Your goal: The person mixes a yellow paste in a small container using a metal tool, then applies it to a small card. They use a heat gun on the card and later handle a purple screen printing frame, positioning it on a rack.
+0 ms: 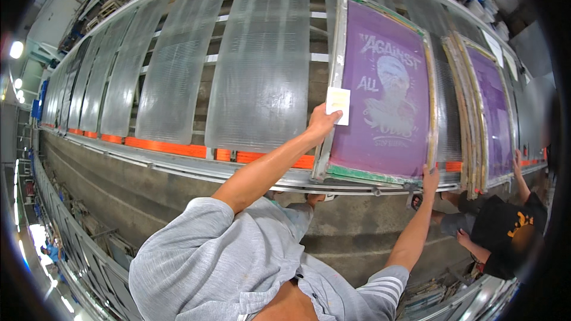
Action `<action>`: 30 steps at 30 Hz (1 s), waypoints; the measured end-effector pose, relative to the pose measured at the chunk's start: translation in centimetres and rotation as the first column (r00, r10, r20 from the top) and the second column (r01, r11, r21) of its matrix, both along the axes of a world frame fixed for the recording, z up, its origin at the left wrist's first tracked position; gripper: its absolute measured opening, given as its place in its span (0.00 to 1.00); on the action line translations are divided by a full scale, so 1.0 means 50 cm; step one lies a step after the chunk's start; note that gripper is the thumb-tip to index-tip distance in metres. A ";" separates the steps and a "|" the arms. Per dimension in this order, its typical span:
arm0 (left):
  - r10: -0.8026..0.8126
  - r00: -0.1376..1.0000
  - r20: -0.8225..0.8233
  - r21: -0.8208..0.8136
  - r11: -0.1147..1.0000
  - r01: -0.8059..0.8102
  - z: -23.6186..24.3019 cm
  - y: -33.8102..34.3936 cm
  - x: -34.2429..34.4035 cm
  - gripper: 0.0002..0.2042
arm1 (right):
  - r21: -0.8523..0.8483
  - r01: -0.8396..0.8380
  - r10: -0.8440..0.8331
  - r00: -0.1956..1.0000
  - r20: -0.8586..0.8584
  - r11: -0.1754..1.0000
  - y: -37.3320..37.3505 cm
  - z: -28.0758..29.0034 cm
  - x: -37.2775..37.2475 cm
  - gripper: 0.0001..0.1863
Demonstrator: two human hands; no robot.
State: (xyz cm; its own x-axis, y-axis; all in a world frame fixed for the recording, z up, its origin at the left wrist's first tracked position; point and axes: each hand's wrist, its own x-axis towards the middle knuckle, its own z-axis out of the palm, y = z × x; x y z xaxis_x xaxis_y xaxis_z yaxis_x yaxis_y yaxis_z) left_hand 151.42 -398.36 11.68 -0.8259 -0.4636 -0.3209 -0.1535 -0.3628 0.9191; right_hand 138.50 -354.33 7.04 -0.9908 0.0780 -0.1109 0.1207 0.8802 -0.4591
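1. Purple mesh screen (399, 107) in a rectangular metal frame (337, 41) is over the long metal desk (256, 176), beside stacked purple-meshed frames (495, 101).
2. Left hand (322, 122): fingers clamped on the frame's left edge, thumb on a white rectangular card (338, 102).
3. Right hand (430, 179): fingers clamped near its lower right corner.

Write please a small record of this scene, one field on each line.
Left hand: thumb on a white card, at the left edge of the purple screen frame
Right hand: on that frame's lower right corner
Mesh colour: purple, with a pale design
Further right: several frames together; another person's hand at their lower right
Left of frame: row of translucent panels, orange strips along their lower ends
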 end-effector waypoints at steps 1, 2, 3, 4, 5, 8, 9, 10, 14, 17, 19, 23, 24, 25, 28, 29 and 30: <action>0.032 0.999 0.033 -0.098 0.995 -0.029 0.000 -0.001 -0.003 0.13 | 0.046 0.015 -0.016 1.000 0.019 0.999 0.011 -0.015 -0.019 0.35; 0.067 0.998 0.010 -0.195 0.979 -0.064 0.001 -0.008 -0.007 0.13 | 0.129 0.050 -0.060 0.995 0.073 0.990 0.014 -0.026 -0.040 0.33; 0.088 0.995 0.042 -0.271 0.960 -0.074 0.003 -0.015 -0.006 0.13 | -0.026 0.006 -0.002 0.990 0.139 1.000 0.020 -0.030 -0.042 0.31; 0.138 0.988 -0.075 -0.239 0.959 -0.152 0.004 -0.028 -0.007 0.13 | -0.142 -0.003 0.037 0.970 0.241 0.990 0.020 -0.026 -0.042 0.30; 0.123 0.991 -0.047 -0.281 0.951 -0.131 0.006 -0.048 -0.005 0.12 | -0.248 0.010 0.067 0.951 0.301 0.969 0.013 -0.013 -0.034 0.28; 0.114 0.994 -0.005 -0.284 0.952 -0.110 0.006 -0.128 0.030 0.12 | -0.590 0.174 0.086 0.919 0.385 0.789 -0.050 0.045 0.023 0.26; 0.074 0.997 -0.015 -0.351 0.933 -0.075 0.002 -0.162 0.058 0.12 | -0.594 0.123 0.106 0.936 0.336 0.795 -0.082 0.069 0.042 0.24; 0.091 0.995 -0.026 -0.313 0.945 -0.095 -0.004 -0.210 0.099 0.12 | -0.592 0.094 0.104 0.951 0.291 0.800 -0.129 0.083 0.074 0.23; 0.231 0.970 -0.076 -0.132 0.962 -0.239 -0.039 -0.378 0.263 0.11 | -0.544 -0.049 0.140 0.982 0.128 0.838 -0.318 0.102 0.172 0.19; 0.391 0.916 -0.093 -0.159 0.902 -0.401 -0.076 -0.480 0.356 0.11 | -0.334 -0.202 0.211 0.978 -0.010 0.921 -0.445 0.075 0.218 0.21; 0.448 0.891 -0.077 -0.213 0.865 -0.453 -0.104 -0.526 0.397 0.12 | -0.158 -0.202 0.193 0.979 -0.069 0.967 -0.521 0.046 0.244 0.22; 0.522 0.853 -0.009 -0.447 0.761 -0.470 -0.158 -0.583 0.476 0.13 | -0.157 -0.190 0.179 0.981 -0.079 0.969 -0.605 0.005 0.305 0.21; 0.518 0.855 -0.023 -0.457 0.755 -0.470 -0.170 -0.591 0.495 0.13 | -0.171 -0.201 0.188 0.978 -0.087 0.964 -0.618 -0.003 0.321 0.21; 0.522 0.852 -0.022 -0.472 0.746 -0.470 -0.178 -0.599 0.508 0.13 | -0.190 -0.213 0.189 0.972 -0.138 0.958 -0.629 -0.010 0.334 0.20; 0.530 0.848 -0.034 -0.542 0.703 -0.461 -0.189 -0.612 0.539 0.13 | -0.083 -0.286 0.263 0.940 -0.215 0.955 -0.650 -0.030 0.366 0.19; 0.529 0.848 -0.045 -0.569 0.684 -0.457 -0.187 -0.615 0.545 0.13 | -0.097 -0.276 0.249 0.941 -0.227 0.956 -0.656 -0.035 0.373 0.19; 0.517 0.852 -0.081 -0.605 0.653 -0.454 -0.185 -0.615 0.548 0.13 | -0.099 -0.291 0.263 0.936 -0.234 0.951 -0.659 -0.041 0.378 0.19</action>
State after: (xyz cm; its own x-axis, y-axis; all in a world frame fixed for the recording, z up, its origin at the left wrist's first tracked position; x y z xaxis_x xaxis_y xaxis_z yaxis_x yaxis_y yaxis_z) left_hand 178.81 -429.09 2.41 -0.4094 -0.9075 0.0935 -0.2052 0.1915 0.9598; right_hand 157.42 -387.27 4.98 -0.9721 -0.2036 0.1166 -0.2337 0.7955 -0.5591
